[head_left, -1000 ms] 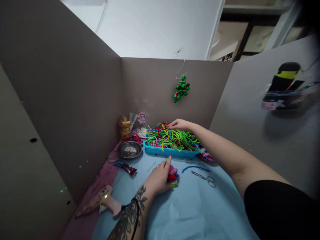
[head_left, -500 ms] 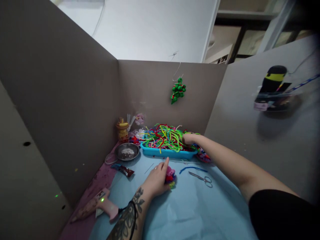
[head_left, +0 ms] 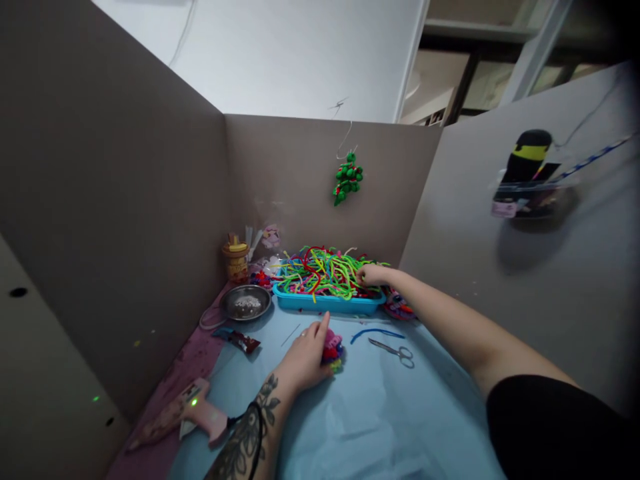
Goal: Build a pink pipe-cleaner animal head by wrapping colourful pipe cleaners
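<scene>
While your left grip (head_left: 305, 355) is curled around a small fuzzy bundle (head_left: 332, 351) of pink, red, blue and yellow-green, your index finger points forward, away from you. You have that bundle low on the blue-covered desk (head_left: 385, 420), near the middle. Your right grip (head_left: 371, 275) is among the strands (head_left: 320, 270) piled in the blue tray (head_left: 330, 305), toward its right end. Your fingertips there are partly lost in the tangle, so I cannot tell whether you have closed on any strand. The pile is mostly bright green, with red, yellow, blue and pink mixed in, and it rises above the rim.

To the right of your bundle lie a loose blue strand (head_left: 377, 331) and, just below it, scissors (head_left: 393, 351) with their handles to the right. A thin rod (head_left: 291, 335) lies beyond your left knuckles. Farther left you have a wrapper (head_left: 240, 340), then a metal bowl (head_left: 234, 315) holding small white bits, near the tray's left end. Behind the bowl stands a pot (head_left: 237, 263) of sticks. Nearer you, at left, a pink glue gun (head_left: 203, 413) lies on its side, showing a green light. A green ornament (head_left: 347, 179) hangs against the back panel (head_left: 285, 160).
</scene>
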Demonstrator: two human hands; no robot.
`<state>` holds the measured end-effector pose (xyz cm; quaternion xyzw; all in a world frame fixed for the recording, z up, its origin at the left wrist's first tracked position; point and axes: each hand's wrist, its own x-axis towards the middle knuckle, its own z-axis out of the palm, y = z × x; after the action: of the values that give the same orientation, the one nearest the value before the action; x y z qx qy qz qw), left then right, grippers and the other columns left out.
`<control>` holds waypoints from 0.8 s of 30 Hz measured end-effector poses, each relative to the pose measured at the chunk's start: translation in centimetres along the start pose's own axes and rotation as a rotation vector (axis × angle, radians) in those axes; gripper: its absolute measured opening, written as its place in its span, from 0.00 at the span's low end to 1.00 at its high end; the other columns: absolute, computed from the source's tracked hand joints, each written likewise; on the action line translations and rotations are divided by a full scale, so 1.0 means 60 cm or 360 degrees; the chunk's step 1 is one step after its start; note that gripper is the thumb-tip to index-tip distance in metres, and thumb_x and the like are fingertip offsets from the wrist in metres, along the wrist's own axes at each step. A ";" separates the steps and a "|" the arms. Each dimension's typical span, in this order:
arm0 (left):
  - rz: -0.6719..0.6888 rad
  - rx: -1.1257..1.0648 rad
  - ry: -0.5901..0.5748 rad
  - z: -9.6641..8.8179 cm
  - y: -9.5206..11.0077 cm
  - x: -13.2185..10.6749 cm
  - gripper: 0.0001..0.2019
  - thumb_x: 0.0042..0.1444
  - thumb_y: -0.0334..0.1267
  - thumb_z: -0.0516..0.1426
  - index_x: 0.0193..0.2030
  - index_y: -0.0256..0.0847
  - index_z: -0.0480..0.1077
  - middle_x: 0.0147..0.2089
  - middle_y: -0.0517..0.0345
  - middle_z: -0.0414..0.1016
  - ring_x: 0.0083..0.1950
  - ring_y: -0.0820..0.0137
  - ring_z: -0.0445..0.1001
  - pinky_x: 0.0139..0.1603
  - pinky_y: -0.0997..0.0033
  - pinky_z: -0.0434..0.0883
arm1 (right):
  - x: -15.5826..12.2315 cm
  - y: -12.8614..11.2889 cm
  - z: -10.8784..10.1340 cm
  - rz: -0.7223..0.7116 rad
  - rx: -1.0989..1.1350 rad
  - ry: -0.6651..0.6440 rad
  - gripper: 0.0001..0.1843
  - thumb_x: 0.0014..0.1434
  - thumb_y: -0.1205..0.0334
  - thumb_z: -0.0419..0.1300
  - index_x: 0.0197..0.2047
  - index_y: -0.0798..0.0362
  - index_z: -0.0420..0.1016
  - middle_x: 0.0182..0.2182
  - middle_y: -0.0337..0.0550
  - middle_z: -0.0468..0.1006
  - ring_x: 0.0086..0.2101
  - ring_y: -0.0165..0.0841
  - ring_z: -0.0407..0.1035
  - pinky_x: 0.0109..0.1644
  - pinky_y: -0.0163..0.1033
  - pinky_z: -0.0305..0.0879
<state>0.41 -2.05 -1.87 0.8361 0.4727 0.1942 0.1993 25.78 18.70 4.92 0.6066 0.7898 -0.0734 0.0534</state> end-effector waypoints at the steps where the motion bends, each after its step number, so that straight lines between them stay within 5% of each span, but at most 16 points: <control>1: -0.0007 0.0001 -0.0005 0.000 0.001 0.000 0.52 0.42 0.37 0.59 0.69 0.42 0.31 0.65 0.48 0.52 0.61 0.56 0.57 0.60 0.63 0.55 | 0.000 -0.005 0.005 -0.0004 0.0024 -0.0017 0.10 0.45 0.68 0.60 0.33 0.53 0.78 0.29 0.41 0.78 0.32 0.33 0.71 0.32 0.31 0.62; 7: -0.0002 -0.0018 -0.0023 -0.002 0.001 -0.001 0.52 0.41 0.38 0.60 0.69 0.41 0.31 0.66 0.48 0.50 0.62 0.57 0.55 0.61 0.65 0.53 | 0.004 -0.042 0.035 0.0082 0.0151 0.0050 0.13 0.51 0.55 0.59 0.30 0.57 0.77 0.25 0.45 0.76 0.27 0.33 0.69 0.28 0.32 0.62; 12: 0.0022 0.0004 -0.0003 -0.001 0.000 -0.001 0.51 0.43 0.38 0.59 0.69 0.41 0.31 0.65 0.48 0.51 0.62 0.57 0.55 0.61 0.65 0.54 | 0.004 -0.069 0.037 0.0004 0.0196 0.0091 0.11 0.49 0.63 0.60 0.37 0.56 0.76 0.30 0.42 0.77 0.28 0.31 0.70 0.28 0.30 0.61; 18: 0.0018 0.0025 0.0007 0.002 0.000 0.001 0.52 0.42 0.38 0.60 0.69 0.42 0.31 0.65 0.48 0.51 0.61 0.57 0.56 0.60 0.65 0.55 | 0.010 -0.088 0.037 -0.0138 0.0100 0.0091 0.38 0.36 0.69 0.67 0.54 0.48 0.68 0.51 0.49 0.69 0.42 0.39 0.69 0.37 0.33 0.63; 24: 0.0027 0.0011 0.0010 0.002 0.001 -0.001 0.51 0.42 0.38 0.60 0.69 0.42 0.32 0.65 0.48 0.52 0.61 0.57 0.56 0.60 0.65 0.55 | 0.027 -0.094 0.063 -0.0201 0.0059 0.0195 0.41 0.42 0.63 0.67 0.60 0.50 0.59 0.53 0.53 0.65 0.50 0.42 0.64 0.47 0.36 0.61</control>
<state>0.46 -2.12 -1.95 0.8402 0.4669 0.1968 0.1934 19.92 18.14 1.19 0.5598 0.8268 -0.0541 -0.0111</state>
